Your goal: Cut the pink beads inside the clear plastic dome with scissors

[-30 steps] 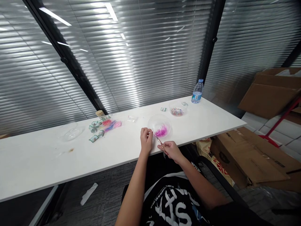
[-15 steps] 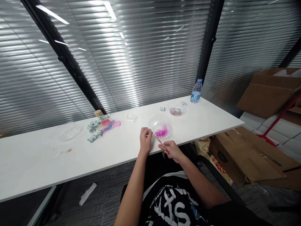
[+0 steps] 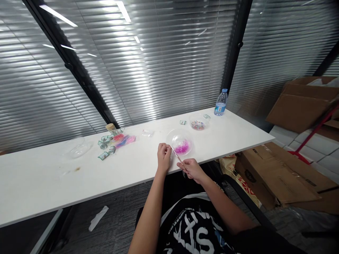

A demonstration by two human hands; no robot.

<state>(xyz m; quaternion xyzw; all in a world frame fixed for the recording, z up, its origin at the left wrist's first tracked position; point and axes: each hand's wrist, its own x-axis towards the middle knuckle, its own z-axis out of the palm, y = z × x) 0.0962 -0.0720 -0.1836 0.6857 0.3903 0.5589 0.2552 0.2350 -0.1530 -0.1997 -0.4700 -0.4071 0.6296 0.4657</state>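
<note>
Between my hands runs a thin, straight, shiny pinkish-brown stick or strand (image 3: 176, 154), too small to name surely. My left hand (image 3: 164, 156) is closed in a pinch at its upper end, above the table's front edge. Its lower end sits in the closed fingers of my right hand (image 3: 193, 169), which is nearer my body. Just beyond both hands stands a clear round bowl (image 3: 175, 132) with bright magenta material (image 3: 182, 147) in it. Behind it, to the right, a second clear bowl (image 3: 207, 122) holds small multicoloured pieces (image 3: 198, 125).
A water bottle (image 3: 220, 103) stands at the back right of the white table (image 3: 127, 176). Farther left lie small printed packets (image 3: 103, 155), coloured bags (image 3: 124, 141), a wooden-topped jar (image 3: 110, 127) and clear plastic (image 3: 76, 148). Cardboard boxes (image 3: 280, 173) are on the floor at right.
My right hand has shifted very slightly up and left along the thin stick or strand. My left hand and the bowls stay where they were.
</note>
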